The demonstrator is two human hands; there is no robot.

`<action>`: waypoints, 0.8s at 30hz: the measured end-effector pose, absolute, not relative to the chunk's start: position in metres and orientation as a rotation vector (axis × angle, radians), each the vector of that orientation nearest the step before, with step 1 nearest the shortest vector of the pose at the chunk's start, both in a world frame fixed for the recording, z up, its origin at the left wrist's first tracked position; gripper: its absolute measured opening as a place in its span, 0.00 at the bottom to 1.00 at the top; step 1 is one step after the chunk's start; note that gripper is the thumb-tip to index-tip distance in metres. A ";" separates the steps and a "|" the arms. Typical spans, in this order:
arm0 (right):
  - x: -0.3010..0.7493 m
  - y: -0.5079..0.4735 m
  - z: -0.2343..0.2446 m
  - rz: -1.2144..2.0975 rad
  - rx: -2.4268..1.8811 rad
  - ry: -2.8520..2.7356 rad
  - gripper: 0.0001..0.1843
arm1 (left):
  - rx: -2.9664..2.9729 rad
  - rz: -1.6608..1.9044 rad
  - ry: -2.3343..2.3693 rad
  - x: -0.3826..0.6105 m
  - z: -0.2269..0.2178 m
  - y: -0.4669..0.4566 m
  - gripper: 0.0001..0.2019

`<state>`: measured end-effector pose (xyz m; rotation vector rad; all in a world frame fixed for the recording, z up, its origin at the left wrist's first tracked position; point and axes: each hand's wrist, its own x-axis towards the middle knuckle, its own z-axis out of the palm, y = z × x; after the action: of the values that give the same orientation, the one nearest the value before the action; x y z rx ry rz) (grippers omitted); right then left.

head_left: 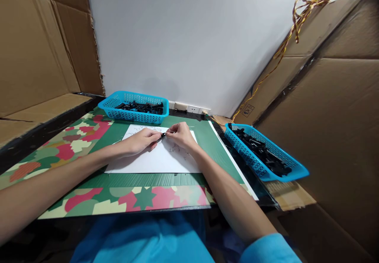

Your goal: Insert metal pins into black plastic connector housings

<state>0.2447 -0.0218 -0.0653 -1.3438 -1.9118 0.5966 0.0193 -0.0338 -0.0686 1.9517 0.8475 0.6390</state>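
Over a white sheet of paper (130,165), my two hands meet at a small black part (163,135), too small to name more exactly. My left hand (144,140) is closed around one end of it, thumb on top. The fingertips of my right hand (180,134) are pinched at its other end; whether they hold a second tiny piece cannot be seen. Small thin dark bits (175,148) lie scattered on the paper beneath my right hand, and more lie near the sheet's far edge, partly hidden by my hands.
A blue basket (133,116) of black parts stands at the back left. Another blue basket (245,158) of black parts sits at the right edge. Cardboard walls (340,117) flank the green table mat (118,180). Behind are a power strip (194,109) and a twisted yellow cable (281,53).
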 end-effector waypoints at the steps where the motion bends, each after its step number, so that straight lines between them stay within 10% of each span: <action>1: 0.244 -0.022 -0.066 0.594 -1.341 -1.911 0.10 | 1.957 0.637 0.848 0.019 -0.068 -0.034 0.25; 24: 0.264 -0.019 -0.057 0.697 -1.345 -1.972 0.11 | 1.970 0.612 0.889 0.020 -0.063 -0.039 0.24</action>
<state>0.2636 -0.0190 -0.0565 -1.3453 -1.9725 0.6973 0.0203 -0.0391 -0.0632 1.9702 0.8886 0.6122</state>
